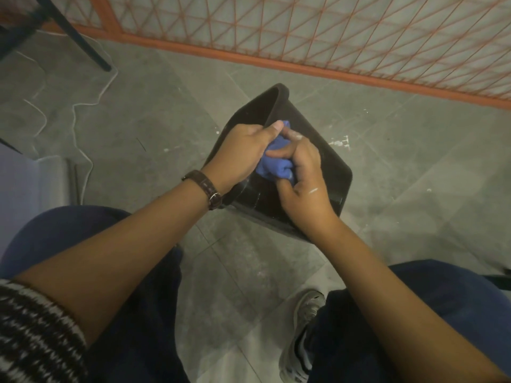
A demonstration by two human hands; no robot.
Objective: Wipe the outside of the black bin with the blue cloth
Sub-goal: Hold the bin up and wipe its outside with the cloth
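Right now the bin (312, 125) lies tilted on the floor (414, 161) in front of the person, and both hands meet on its upper wall. The left hand (243, 150) clasps the bin at its rim: the thumb hooks over the edge onto the outer wall, while the other left fingers curl out of sight behind the rim. The right hand (301, 172) is clenched round the cloth (276, 167), a bunched blue wad pressed against the bin's outer wall. Its fingers (279, 153) fold over the wad from the right, and a tip of cloth pokes out just past the left thumb, touching it. So the cloth sits squeezed between the two hands, under the right fingers and just beside the left ones. A white smear marks the back of the right hand, and more white shows on its knuckles. A brown watch (206, 189) wraps the left wrist, behind the left fingers. Beyond the fingers, well apart, an orange mesh fence (304, 31) runs across the floor. Far left of the left fingers a thin white cord (83, 117) snakes over the floor, near a dark slanted leg (83, 42). Nearer the person than the right fingers, a grey shoe (304, 327) rests on the floor, and a striped sleeve (36, 335) covers the left upper arm
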